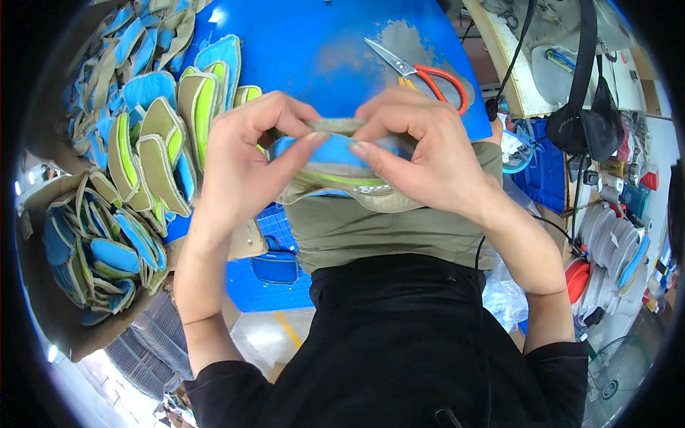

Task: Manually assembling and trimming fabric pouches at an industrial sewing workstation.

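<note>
Above my lap, a small sewn fabric pouch (349, 180) in beige, blue and lime green is held between my two hands. My left hand (250, 153) is closed on its left side, with thumb and fingers pinching the upper edge. The right hand (432, 146) is closed on the opposite side, its thumb pressing the blue part. Motion blurs the right fingers and the pouch's upper edge. Just beyond that hand, scissors (421, 73) with red-orange handles lie on the blue tabletop (307, 57).
More fabric pouches (168, 132) are heaped on the table's left side. A cardboard box (78, 335) full of similar pieces stands at the lower left. At the right are a machine table (510, 93), a blue crate (531, 175), hanging black straps and a fan (614, 378).
</note>
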A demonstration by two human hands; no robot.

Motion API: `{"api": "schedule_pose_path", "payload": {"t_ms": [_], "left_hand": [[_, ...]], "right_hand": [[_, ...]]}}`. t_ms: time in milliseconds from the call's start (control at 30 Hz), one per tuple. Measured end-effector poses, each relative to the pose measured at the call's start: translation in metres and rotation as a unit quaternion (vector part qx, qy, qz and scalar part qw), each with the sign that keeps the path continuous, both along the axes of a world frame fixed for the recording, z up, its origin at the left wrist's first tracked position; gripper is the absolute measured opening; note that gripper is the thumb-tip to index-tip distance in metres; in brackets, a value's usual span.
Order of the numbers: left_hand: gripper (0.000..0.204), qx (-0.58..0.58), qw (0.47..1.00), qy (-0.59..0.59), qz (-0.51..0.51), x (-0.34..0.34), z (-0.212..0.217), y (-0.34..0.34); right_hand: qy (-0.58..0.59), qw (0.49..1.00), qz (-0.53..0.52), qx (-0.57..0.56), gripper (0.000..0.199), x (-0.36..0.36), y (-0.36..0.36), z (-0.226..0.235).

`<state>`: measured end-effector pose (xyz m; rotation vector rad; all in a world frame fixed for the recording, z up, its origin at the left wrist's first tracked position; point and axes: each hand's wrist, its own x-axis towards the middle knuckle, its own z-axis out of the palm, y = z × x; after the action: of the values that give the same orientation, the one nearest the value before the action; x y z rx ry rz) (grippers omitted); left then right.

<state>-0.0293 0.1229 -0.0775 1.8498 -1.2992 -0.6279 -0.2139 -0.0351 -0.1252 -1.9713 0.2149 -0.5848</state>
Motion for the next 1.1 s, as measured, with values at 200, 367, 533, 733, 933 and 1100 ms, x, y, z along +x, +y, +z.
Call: {"api": "schedule_pose_path", "payload": {"t_ms": [200, 367, 533, 733, 933, 1100], "left_hand": [[0.018, -0.05, 0.998, 0.01, 0.038, -0.011, 0.003, 0.004], [0.019, -0.08, 0.995, -0.036, 0.044, -0.012, 0.006, 0.006], [0.02, -0.105, 0.992, -0.049, 0.055, -0.014, 0.011, 0.006], [0.019, -0.081, 0.993, -0.012, 0.085, -0.016, 0.021, 0.008], [0.017, -0.073, 0.994, 0.014, 0.075, -0.015, 0.035, 0.005], [0.015, -0.053, 0.997, 0.034, 0.051, -0.011, 0.067, -0.003]], "right_hand": [[-0.008, 0.999, -0.026, 0.023, 0.013, -0.003, 0.001, 0.005], [0.009, 0.999, -0.035, 0.031, 0.015, -0.003, 0.001, 0.013], [-0.026, 0.998, -0.05, 0.041, 0.019, 0.0, 0.003, 0.012], [-0.03, 0.998, -0.046, 0.037, 0.023, 0.002, 0.001, 0.017], [-0.044, 0.995, -0.039, 0.078, 0.027, 0.001, 0.0, 0.026], [0.041, 0.991, -0.036, 0.125, 0.021, -0.003, -0.003, 0.067]]}}
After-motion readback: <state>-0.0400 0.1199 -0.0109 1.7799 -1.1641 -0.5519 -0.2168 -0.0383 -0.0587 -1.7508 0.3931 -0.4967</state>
